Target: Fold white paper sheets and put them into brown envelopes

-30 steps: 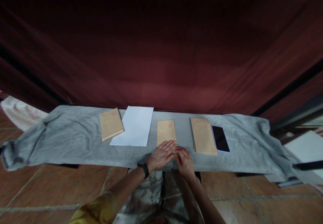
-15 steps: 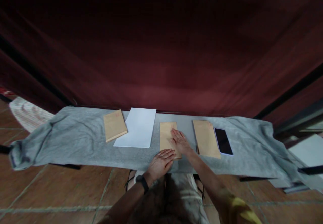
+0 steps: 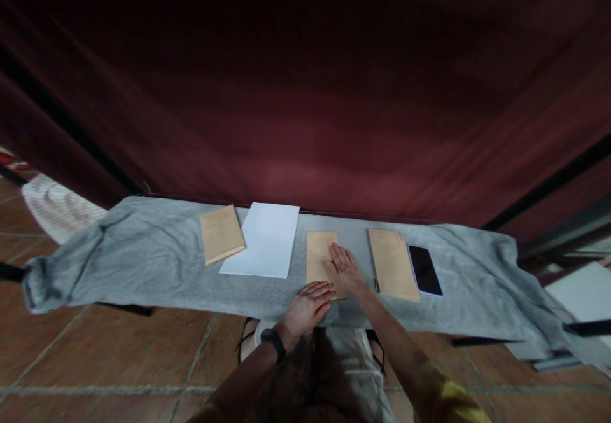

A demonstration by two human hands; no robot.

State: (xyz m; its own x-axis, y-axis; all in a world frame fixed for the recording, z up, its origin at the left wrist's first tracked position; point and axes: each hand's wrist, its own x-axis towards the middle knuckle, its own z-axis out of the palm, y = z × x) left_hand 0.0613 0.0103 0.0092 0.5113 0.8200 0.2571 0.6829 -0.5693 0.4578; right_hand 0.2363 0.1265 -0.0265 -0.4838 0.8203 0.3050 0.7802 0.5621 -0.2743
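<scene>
both hands (image 3: 327, 288), fingers loosely together, lie flat on the middle brown envelope (image 3: 319, 254).

Faint red print (image 3: 226, 214) on brown envelopes (image 3: 222, 237); too small to read.

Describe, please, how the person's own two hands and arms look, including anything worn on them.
The left hand is gloveless, with a black wristband, possibly a watch. The right hand is also gloveless, its wrist bare. A yellow sleeve shows on the right arm; any left sleeve is too dark to make out.
</scene>
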